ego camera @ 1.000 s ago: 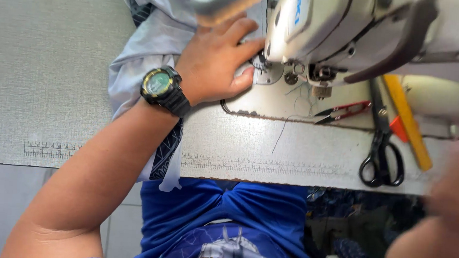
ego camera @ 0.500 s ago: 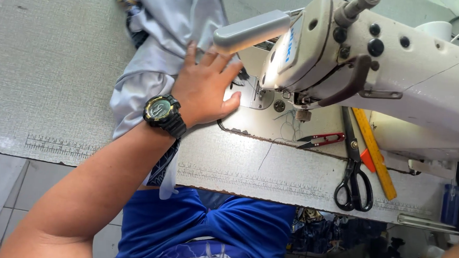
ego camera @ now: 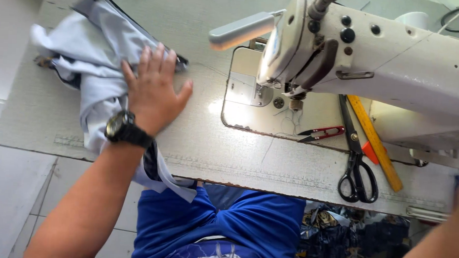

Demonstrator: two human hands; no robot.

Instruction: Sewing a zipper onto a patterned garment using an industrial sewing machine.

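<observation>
Cloth: crumpled pale grey-blue fabric with dark trim point(ego camera: 94, 59), on the table's left part point(ego camera: 197, 143).
Left hand point(ego camera: 153, 91): fingers spread flat, pressing the fabric.
Right hand: out of view; only the forearm shows.
Nearby: white sewing machine point(ego camera: 380, 58), black scissors point(ego camera: 356, 156), red thread snips point(ego camera: 321, 133), yellow ruler point(ego camera: 374, 143), well apart.

A grey-white worktable point(ego camera: 213, 144) with a worn front edge fills most of the view, a ruler scale marked along that edge just below the left hand point(ego camera: 153, 91). Left of that hand, past the table's end, a plain white wall point(ego camera: 3, 54) drops to a floor point(ego camera: 58, 193) of pale tiles with dark joints. Daylight falls from the upper left, leaving a bright glare on the metal plate point(ego camera: 241, 111) right of the hand, while dark, crumpled bags point(ego camera: 334, 231) lie in shadow under the table's right half.
</observation>
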